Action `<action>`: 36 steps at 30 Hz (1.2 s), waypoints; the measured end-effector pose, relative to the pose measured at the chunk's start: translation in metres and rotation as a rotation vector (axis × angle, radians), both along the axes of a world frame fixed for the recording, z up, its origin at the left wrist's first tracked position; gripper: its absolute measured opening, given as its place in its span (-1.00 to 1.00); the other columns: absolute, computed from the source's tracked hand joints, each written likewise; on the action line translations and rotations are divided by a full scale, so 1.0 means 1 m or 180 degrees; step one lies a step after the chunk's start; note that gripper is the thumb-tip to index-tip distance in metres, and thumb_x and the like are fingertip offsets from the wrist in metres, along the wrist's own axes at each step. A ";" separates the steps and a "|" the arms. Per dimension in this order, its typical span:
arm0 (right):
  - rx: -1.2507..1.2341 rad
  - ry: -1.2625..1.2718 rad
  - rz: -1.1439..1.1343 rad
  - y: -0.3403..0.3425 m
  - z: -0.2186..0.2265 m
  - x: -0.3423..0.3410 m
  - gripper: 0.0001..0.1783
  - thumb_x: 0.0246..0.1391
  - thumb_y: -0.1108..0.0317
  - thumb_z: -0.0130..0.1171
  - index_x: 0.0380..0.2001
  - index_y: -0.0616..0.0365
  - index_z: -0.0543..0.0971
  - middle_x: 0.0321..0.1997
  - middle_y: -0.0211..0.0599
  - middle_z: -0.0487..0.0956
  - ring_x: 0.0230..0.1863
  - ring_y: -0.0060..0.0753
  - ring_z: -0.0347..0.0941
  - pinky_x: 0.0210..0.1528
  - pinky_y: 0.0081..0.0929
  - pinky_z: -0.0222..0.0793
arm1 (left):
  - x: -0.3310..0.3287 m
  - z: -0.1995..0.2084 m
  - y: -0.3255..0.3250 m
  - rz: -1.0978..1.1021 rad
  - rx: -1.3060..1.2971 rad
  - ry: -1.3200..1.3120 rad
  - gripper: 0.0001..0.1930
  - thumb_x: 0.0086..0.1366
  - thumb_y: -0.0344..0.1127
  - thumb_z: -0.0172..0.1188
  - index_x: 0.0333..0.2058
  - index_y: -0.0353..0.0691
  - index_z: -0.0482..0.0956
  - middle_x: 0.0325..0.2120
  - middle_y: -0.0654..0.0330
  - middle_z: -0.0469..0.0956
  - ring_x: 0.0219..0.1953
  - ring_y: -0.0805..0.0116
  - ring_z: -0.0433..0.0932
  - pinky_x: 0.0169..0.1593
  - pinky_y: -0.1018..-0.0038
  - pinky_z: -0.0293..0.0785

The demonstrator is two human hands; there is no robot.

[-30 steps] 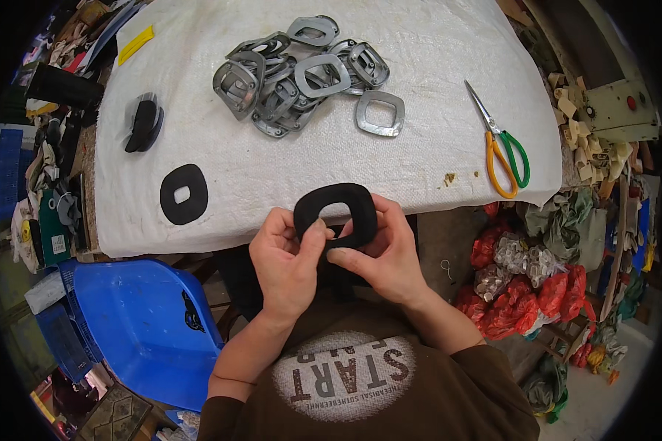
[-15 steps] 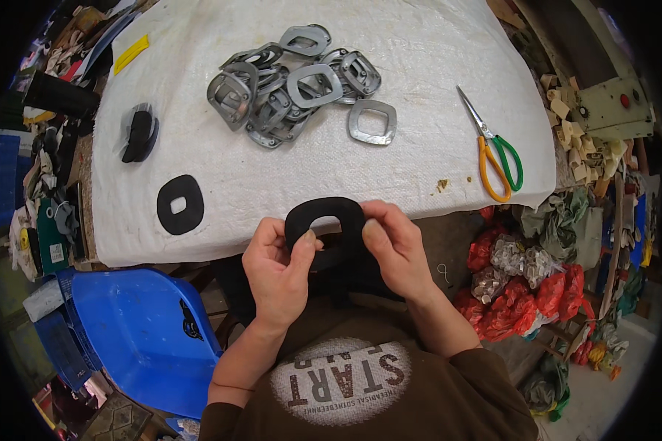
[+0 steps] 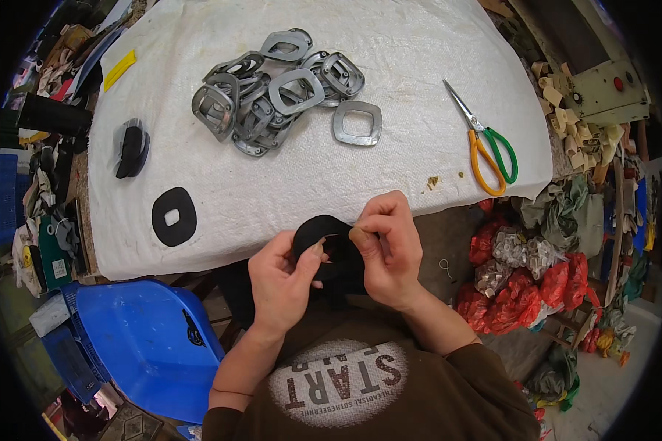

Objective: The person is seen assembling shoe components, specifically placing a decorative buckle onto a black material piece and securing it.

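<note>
In front of me, just off the table's near edge, both hands grip a black, rounded-square ring (image 3: 318,226) with a hole in its middle. My left hand (image 3: 281,278) holds its left side, the thumb lying over the inner edge. At its upper right edge, my right hand (image 3: 391,253) pinches the rim between thumb and fingers. The ring looks tilted, and its lower part is dark and hard to make out. A similar flat black piece (image 3: 176,234) with a smaller square hole lies on the table to the left.
A heap of grey metal-looking frames (image 3: 296,91) covers the white-sheeted table's (image 3: 412,95) far middle, with a single grey frame (image 3: 375,126) beside it. Scissors (image 3: 499,158) with orange and green handles lie right. A blue tub (image 3: 136,342) stands lower left; red bags (image 3: 507,301) lie lower right.
The black ring has tilted and now shows less of its face. My right hand has shifted its hold to a pinch at the upper right rim. The view has shifted slightly.
</note>
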State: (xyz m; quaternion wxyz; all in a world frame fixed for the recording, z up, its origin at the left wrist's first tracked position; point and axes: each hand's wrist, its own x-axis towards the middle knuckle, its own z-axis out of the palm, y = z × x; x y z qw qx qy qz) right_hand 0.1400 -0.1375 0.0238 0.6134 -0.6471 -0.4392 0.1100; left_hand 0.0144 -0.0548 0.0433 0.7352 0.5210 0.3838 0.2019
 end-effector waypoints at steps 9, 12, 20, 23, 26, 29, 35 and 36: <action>-0.0047 0.2312 0.0604 -0.010 -0.001 0.004 -0.89 0.03 0.47 0.10 -0.35 0.21 0.41 -0.39 -0.42 0.41 -0.42 -0.66 0.28 -0.40 -0.70 0.23 | -0.008 -0.002 0.005 0.0426 0.0440 -0.0076 -0.91 0.18 -0.43 0.09 -0.43 -0.32 0.40 -0.55 0.22 0.49 -0.55 0.65 0.41 -0.60 0.73 0.34; -0.0363 0.2358 0.0901 -0.015 0.002 0.003 -0.85 0.08 0.40 0.06 -0.35 0.25 0.37 -0.38 -0.44 0.36 -0.43 -0.71 0.23 -0.35 -0.75 0.18 | -0.007 0.000 0.002 0.0423 0.0487 -0.0051 -0.92 0.18 -0.43 0.08 -0.42 -0.32 0.40 -0.55 0.23 0.49 -0.56 0.65 0.40 -0.58 0.72 0.35; -0.0223 0.2689 0.0914 -0.013 0.005 -0.002 -0.87 0.11 0.38 0.03 -0.39 0.21 0.35 -0.36 -0.50 0.35 -0.38 -0.76 0.20 -0.29 -0.77 0.18 | -0.006 -0.003 -0.004 0.0498 0.0280 -0.0525 -0.92 0.18 -0.46 0.07 -0.40 -0.36 0.40 -0.52 0.16 0.49 -0.50 0.53 0.46 -0.37 0.64 0.42; -0.0155 0.3264 0.1117 -0.013 -0.003 -0.001 -0.86 0.11 0.37 0.03 -0.38 0.20 0.35 -0.35 -0.48 0.35 -0.37 -0.74 0.21 -0.28 -0.74 0.18 | -0.007 -0.006 -0.003 0.0365 0.0464 -0.0693 -0.85 0.21 -0.39 0.08 -0.34 -0.39 0.42 -0.52 0.18 0.52 -0.50 0.57 0.46 -0.43 0.69 0.39; -0.0032 0.3653 0.1490 -0.010 0.000 0.000 -0.84 0.10 0.34 0.05 -0.39 0.19 0.34 -0.38 -0.45 0.37 -0.36 -0.69 0.24 -0.27 -0.70 0.21 | -0.006 -0.004 -0.003 0.0318 0.0229 -0.0810 -0.86 0.21 -0.40 0.08 -0.34 -0.39 0.43 -0.52 0.18 0.52 -0.50 0.56 0.47 -0.45 0.69 0.40; 0.0219 0.3821 0.1892 -0.010 0.002 -0.002 -0.82 0.09 0.32 0.07 -0.40 0.17 0.33 -0.40 -0.42 0.39 -0.35 -0.62 0.28 -0.24 -0.63 0.23 | -0.006 -0.005 -0.003 0.0176 0.0340 -0.0858 -0.84 0.21 -0.38 0.08 -0.34 -0.40 0.44 -0.53 0.18 0.52 -0.50 0.56 0.47 -0.48 0.68 0.40; 0.0480 0.3634 0.1863 -0.007 -0.002 -0.011 -0.77 0.02 0.33 0.15 -0.33 0.17 0.35 -0.33 -0.37 0.38 -0.27 -0.54 0.30 -0.17 -0.56 0.22 | -0.006 -0.005 -0.004 0.0059 0.0057 -0.0989 -0.79 0.22 -0.34 0.09 -0.31 -0.41 0.44 -0.52 0.17 0.52 -0.51 0.54 0.48 -0.46 0.69 0.40; 0.0502 0.3207 0.1824 -0.007 -0.004 -0.012 -0.75 -0.01 0.35 0.17 -0.30 0.18 0.36 -0.29 -0.35 0.37 -0.26 -0.54 0.29 -0.16 -0.57 0.22 | -0.005 -0.005 -0.005 0.0056 0.0060 -0.0991 -0.79 0.22 -0.34 0.09 -0.31 -0.41 0.44 -0.52 0.17 0.52 -0.51 0.54 0.48 -0.46 0.69 0.40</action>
